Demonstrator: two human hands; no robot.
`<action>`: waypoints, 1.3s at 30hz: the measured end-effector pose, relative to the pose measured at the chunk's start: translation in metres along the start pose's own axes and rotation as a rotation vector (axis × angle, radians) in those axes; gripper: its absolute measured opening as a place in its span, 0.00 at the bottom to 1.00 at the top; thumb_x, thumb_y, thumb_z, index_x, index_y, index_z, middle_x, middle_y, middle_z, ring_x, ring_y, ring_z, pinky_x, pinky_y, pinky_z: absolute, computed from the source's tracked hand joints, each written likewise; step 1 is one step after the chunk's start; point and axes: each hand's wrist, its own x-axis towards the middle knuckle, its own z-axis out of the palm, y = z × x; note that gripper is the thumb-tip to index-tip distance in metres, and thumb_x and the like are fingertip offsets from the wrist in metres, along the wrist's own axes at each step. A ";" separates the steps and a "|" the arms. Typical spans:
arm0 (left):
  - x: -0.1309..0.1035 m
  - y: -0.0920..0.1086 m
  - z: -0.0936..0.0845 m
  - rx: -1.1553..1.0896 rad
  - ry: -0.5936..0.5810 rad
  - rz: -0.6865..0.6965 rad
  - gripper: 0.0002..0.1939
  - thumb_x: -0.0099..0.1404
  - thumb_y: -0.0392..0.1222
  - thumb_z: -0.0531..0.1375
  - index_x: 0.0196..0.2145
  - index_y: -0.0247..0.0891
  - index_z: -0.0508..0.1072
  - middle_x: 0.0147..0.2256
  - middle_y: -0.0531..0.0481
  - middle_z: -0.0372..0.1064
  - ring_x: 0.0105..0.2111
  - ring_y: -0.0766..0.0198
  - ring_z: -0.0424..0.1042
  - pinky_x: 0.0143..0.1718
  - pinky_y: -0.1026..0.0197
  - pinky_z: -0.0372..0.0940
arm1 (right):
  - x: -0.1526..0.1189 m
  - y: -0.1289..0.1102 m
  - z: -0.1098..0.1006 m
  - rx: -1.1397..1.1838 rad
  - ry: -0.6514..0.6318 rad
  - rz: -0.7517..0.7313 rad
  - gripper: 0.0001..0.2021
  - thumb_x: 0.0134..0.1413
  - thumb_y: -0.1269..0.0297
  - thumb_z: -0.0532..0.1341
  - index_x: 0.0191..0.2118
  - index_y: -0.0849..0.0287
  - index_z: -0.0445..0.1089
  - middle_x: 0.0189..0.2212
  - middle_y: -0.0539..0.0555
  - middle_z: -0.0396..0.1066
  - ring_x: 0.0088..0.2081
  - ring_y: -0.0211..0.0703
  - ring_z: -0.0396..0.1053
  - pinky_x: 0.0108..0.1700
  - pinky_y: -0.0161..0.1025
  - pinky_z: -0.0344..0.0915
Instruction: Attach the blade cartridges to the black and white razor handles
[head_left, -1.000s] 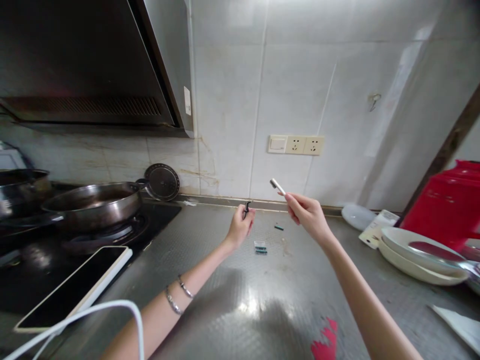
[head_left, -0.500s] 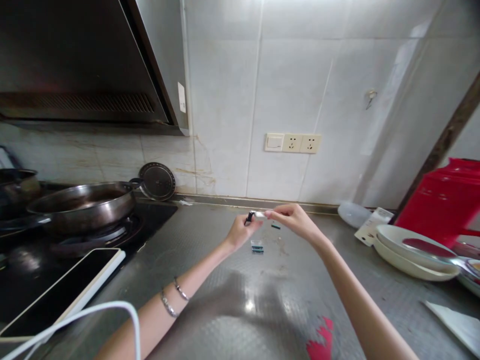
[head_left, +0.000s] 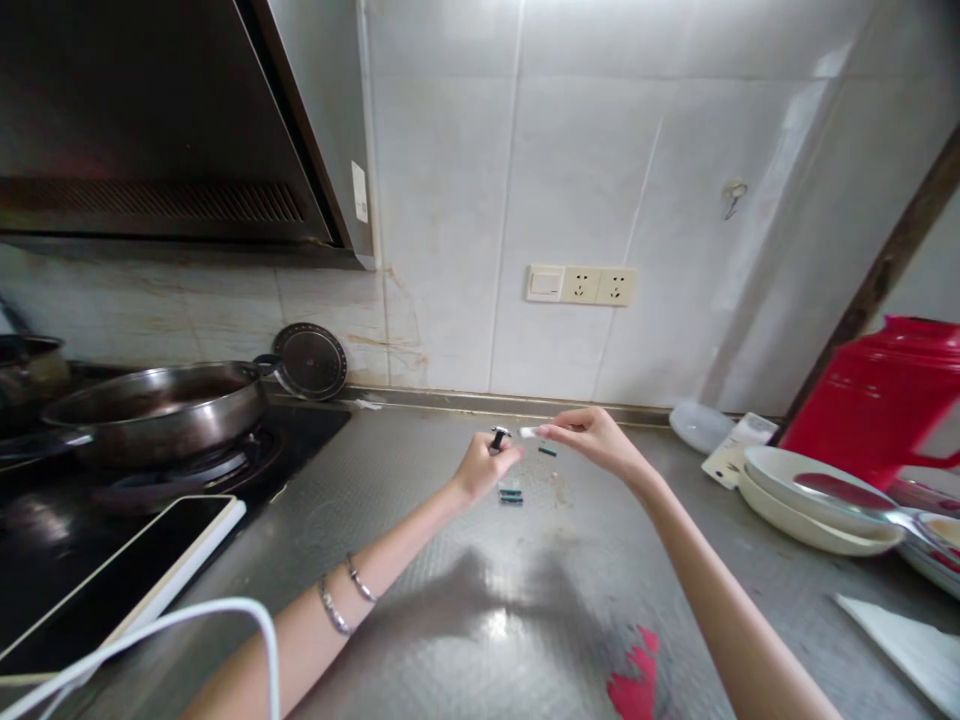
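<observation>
Above the metal counter, my left hand (head_left: 480, 468) is closed around a small black handle-like item with a silvery end (head_left: 498, 438). My right hand (head_left: 592, 438) pinches a short white piece (head_left: 530, 432) between thumb and fingers. A narrow gap separates the white piece from the black item; their exact kind is too small to make out. Below the hands lie small dark teal strips (head_left: 511, 497) with a clear part beside them. Another dark teal strip (head_left: 547, 452) rests under my right hand.
A steel pan (head_left: 157, 405) sits on the black stove at left, near a phone-like slab (head_left: 120, 590) and a white cable (head_left: 187, 608). Plates (head_left: 817, 515), a red jug (head_left: 877, 400) and a white card (head_left: 739, 450) stand at right. A red patch (head_left: 636, 680) marks the near counter.
The white piece has come away from the black item's end, leaving a gap between them. Both hands stay at nearly the same place. The view has shifted slightly.
</observation>
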 end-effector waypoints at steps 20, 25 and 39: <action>-0.007 0.011 0.008 -0.273 -0.220 -0.239 0.21 0.48 0.41 0.60 0.13 0.39 0.48 0.09 0.63 0.42 0.09 0.78 0.42 0.12 0.68 0.36 | -0.002 -0.010 0.000 -0.022 -0.003 -0.098 0.17 0.46 0.51 0.60 0.24 0.63 0.74 0.21 0.52 0.69 0.27 0.38 0.62 0.29 0.33 0.55; -0.008 0.015 0.004 -0.462 -0.480 -0.434 0.24 0.45 0.40 0.62 0.13 0.38 0.46 0.09 0.65 0.39 0.09 0.79 0.39 0.11 0.69 0.32 | -0.001 -0.001 -0.003 -0.077 0.038 -0.109 0.18 0.46 0.50 0.60 0.24 0.63 0.74 0.22 0.52 0.70 0.27 0.39 0.64 0.29 0.32 0.56; -0.011 0.019 0.001 -0.512 -0.598 -0.454 0.24 0.46 0.39 0.62 0.12 0.38 0.46 0.08 0.64 0.39 0.09 0.79 0.38 0.11 0.70 0.32 | -0.002 -0.012 -0.004 -0.046 0.020 -0.144 0.17 0.45 0.50 0.61 0.24 0.62 0.73 0.22 0.52 0.70 0.27 0.38 0.63 0.29 0.32 0.56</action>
